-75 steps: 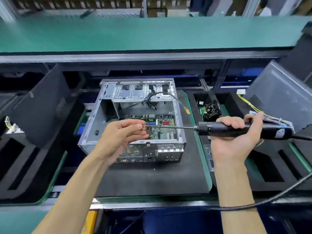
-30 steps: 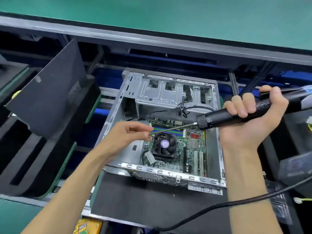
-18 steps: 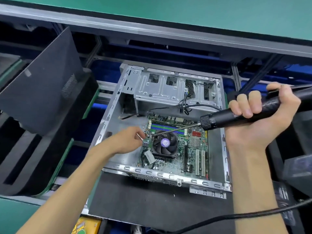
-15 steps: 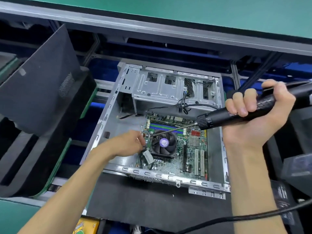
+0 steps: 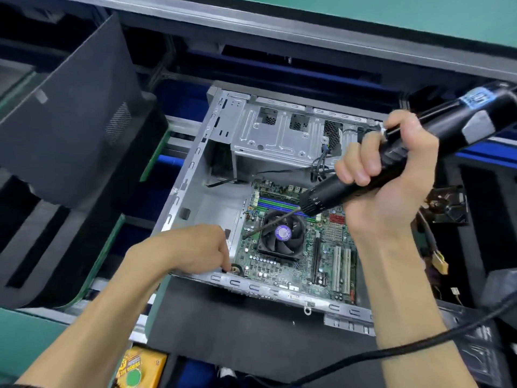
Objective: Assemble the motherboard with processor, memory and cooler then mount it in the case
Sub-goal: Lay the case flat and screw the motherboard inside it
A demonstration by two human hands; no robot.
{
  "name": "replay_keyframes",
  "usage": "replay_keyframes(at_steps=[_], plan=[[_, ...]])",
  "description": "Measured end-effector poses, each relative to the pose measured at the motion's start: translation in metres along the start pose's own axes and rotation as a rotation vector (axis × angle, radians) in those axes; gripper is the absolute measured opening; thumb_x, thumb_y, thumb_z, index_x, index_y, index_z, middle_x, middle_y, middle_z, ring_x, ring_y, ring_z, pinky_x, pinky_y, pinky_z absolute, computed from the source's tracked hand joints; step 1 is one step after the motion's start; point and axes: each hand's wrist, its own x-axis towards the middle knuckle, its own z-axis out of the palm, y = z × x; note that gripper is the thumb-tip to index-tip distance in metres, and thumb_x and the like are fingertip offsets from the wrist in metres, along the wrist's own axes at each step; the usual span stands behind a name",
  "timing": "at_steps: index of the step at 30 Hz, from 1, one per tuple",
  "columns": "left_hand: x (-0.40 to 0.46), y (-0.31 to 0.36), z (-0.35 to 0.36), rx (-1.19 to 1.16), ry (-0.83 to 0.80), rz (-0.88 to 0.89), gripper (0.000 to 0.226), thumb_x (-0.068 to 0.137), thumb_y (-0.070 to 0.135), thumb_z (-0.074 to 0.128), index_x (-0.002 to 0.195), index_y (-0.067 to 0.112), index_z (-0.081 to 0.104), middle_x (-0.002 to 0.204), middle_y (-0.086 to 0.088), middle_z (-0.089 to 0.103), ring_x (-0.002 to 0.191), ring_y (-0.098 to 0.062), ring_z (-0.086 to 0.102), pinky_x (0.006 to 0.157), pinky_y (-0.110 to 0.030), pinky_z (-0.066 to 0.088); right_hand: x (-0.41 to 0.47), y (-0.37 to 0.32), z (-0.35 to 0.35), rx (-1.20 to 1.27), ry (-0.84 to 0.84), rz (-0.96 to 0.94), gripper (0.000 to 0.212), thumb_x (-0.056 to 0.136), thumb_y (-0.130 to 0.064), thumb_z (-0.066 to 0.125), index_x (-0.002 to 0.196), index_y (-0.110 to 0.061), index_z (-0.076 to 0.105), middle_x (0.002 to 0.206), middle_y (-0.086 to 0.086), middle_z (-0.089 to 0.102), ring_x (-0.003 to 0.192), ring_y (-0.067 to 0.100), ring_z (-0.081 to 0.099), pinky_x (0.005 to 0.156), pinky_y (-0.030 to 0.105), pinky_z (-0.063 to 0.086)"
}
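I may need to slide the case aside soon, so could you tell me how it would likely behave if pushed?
The case lies flat on a dark mat, so it will probably drag rather than glide or tip. Its sheet-metal walls look stiff. With the motherboard inside, expect moderate weight; the loose cables would likely flop.

Silver-grey metal case point(image 5: 240, 135), green board point(image 5: 282, 273) with blue and green slots point(image 5: 279, 203), black fan point(image 5: 282, 236) with purple centre label, red small part point(image 5: 337, 219), black screwdriver point(image 5: 391, 161) with blue label, black foam mat point(image 5: 251, 337), yellow box point(image 5: 140, 368)
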Motion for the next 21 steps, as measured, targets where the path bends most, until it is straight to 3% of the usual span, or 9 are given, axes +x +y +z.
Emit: replay_keyframes(at_steps=[2,3,5,8,9,12,14,17,21], plan=[[-0.006,-0.004,0.0,-0.014,-0.055,0.011,0.049,0.092,0.007,0.038,0.111,0.03,0.076,0.079,0.028,0.062,0.064,0.01,0.061,0.046,-0.005,0.039,-0.001,0.009,0.002,-0.037,-0.037,0.024,0.013,0.086,-0.026,0.057,0.083,-0.017,0.05,0.048,-0.005,0.035,0.04,0.011,0.029,0.046,0.023,0.032],[-0.008,-0.006,0.0,-0.024,-0.089,0.013,0.052,0.09,0.006,0.036,0.114,0.031,0.075,0.093,0.021,0.072,0.066,0.0,0.067,0.06,-0.008,0.049,-0.002,0.013,0.004,-0.052,-0.053,0.035,0.012,0.086,-0.025,0.057,0.083,-0.016,0.05,0.048,-0.005,0.036,0.039,0.011,0.03,0.046,0.023,0.032],[-0.01,-0.008,0.0,-0.054,-0.114,-0.001,0.055,0.088,0.005,0.034,0.116,0.031,0.073,0.121,0.012,0.07,0.096,-0.006,0.069,0.087,-0.024,0.055,-0.003,0.023,0.007,-0.072,-0.076,0.061,0.011,0.085,-0.024,0.058,0.082,-0.016,0.051,0.047,-0.004,0.037,0.038,0.011,0.031,0.045,0.022,0.033],[-0.006,-0.01,0.001,-0.126,-0.051,0.014,0.05,0.091,0.004,0.038,0.115,0.031,0.072,0.11,0.018,0.069,0.086,0.01,0.064,0.068,-0.008,0.05,-0.004,0.034,0.01,-0.094,-0.104,0.087,0.011,0.085,-0.023,0.059,0.08,-0.016,0.052,0.047,-0.004,0.039,0.037,0.011,0.032,0.045,0.022,0.033],[-0.004,-0.011,0.001,-0.16,-0.02,0.027,0.046,0.091,0.005,0.041,0.114,0.034,0.07,0.103,0.021,0.069,0.084,0.008,0.065,0.066,-0.01,0.051,-0.004,0.037,0.011,-0.101,-0.109,0.089,0.011,0.085,-0.022,0.059,0.08,-0.016,0.052,0.047,-0.004,0.039,0.037,0.012,0.032,0.045,0.022,0.033],[-0.002,-0.014,0.002,-0.229,0.039,0.065,0.023,0.093,0.022,0.059,0.103,0.039,0.071,0.086,0.025,0.07,0.085,-0.003,0.068,0.079,-0.022,0.056,-0.004,0.038,0.01,-0.1,-0.097,0.085,0.012,0.085,-0.023,0.059,0.08,-0.016,0.05,0.047,-0.005,0.039,0.038,0.012,0.032,0.046,0.023,0.033],[-0.001,-0.014,0.005,-0.237,0.03,0.082,0.024,0.094,0.024,0.06,0.106,0.039,0.074,0.091,0.027,0.072,0.091,0.0,0.068,0.088,-0.023,0.054,-0.002,0.034,0.01,-0.091,-0.076,0.066,0.012,0.086,-0.024,0.058,0.081,-0.016,0.05,0.048,-0.004,0.037,0.039,0.012,0.031,0.046,0.023,0.032],[0.001,-0.01,0.007,-0.199,-0.023,0.085,0.046,0.093,0.007,0.045,0.122,0.033,0.07,0.118,0.021,0.069,0.112,-0.002,0.062,0.104,-0.029,0.047,0.003,0.027,0.011,-0.084,-0.06,0.025,0.013,0.086,-0.025,0.057,0.083,-0.015,0.049,0.049,-0.004,0.035,0.039,0.013,0.03,0.046,0.024,0.031],[-0.001,-0.008,0.005,-0.198,-0.052,0.074,0.058,0.087,-0.002,0.036,0.117,0.031,0.072,0.12,0.014,0.069,0.111,-0.005,0.064,0.101,-0.027,0.049,0.005,0.022,0.016,-0.09,-0.054,-0.001,0.015,0.084,-0.028,0.059,0.083,-0.016,0.049,0.049,-0.004,0.035,0.04,0.013,0.029,0.046,0.023,0.031]])
